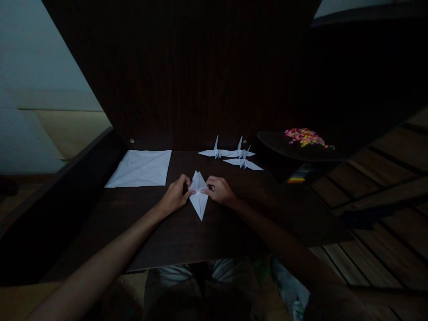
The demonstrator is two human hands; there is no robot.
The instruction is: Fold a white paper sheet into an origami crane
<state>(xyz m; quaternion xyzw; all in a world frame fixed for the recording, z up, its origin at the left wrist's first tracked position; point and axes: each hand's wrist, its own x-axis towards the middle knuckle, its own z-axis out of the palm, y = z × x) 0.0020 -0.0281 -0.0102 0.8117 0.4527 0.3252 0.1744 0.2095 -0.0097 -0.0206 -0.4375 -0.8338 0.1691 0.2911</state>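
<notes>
Between my hands is a white folded paper (199, 203), shaped like a narrow diamond with a split top point and a crease down its middle. My left hand (176, 192) pinches its left edge, thumb on the front face. At the right edge, my right hand (219, 189) pinches it the same way, so both thumbs lie near the diamond's widest part. The fingers behind the paper are partly hidden. Beyond my hands, three white paper cranes (243, 163) stand close together with wings spread. Square white paper sheets (143, 168) lie to the left.
The dark wooden desk (167, 243) has a tall back panel (200, 80) and a raised left side (56, 191). On the right, a curved shelf (274, 142) holds a pile of small pink and yellow pieces (306, 137). Wooden slats (377, 258) show at the far right.
</notes>
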